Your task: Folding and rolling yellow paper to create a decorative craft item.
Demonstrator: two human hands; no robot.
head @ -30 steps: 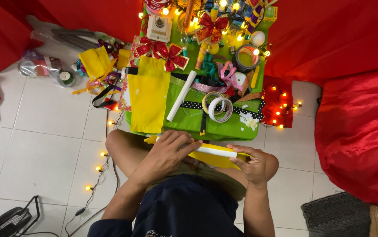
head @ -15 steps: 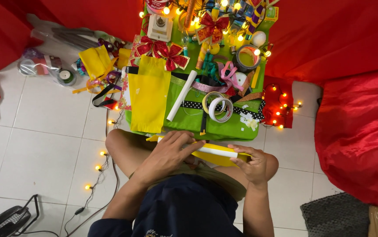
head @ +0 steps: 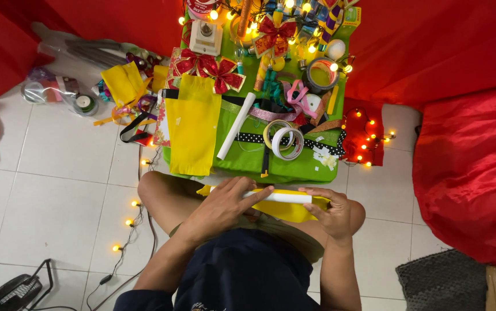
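From the head camera, a person sits cross-legged on white floor tiles (head: pixel 57 190); across the lap lies a smooth white paper roll (head: pixel 279 197), a slim cylinder resting on a soft yellow sheet (head: pixel 288 211); the left hand (head: pixel 225 206) lies flat on the roll's left part, fingers spread and stretched along it; the right hand (head: pixel 333 211) curls round the roll's right end, thumb and fingertips pinching it.

Just ahead of the knees sits a low green board (head: pixel 248 158); on it lie a rectangular yellow felt piece (head: pixel 192 129), a second white tube (head: pixel 236 126) set at a slant, rings of tape (head: pixel 282 138), a dotted black ribbon (head: pixel 317 144) and glossy red bows (head: pixel 207 66); a string of small warm lights (head: pixel 129 222) trails over the tiles; crumpled red cloth (head: pixel 472 167) hems the scene at right and top.

Compared with half a second ago, the left hand's fingers reach a little further right along the roll; the right hand's grip looks unchanged.
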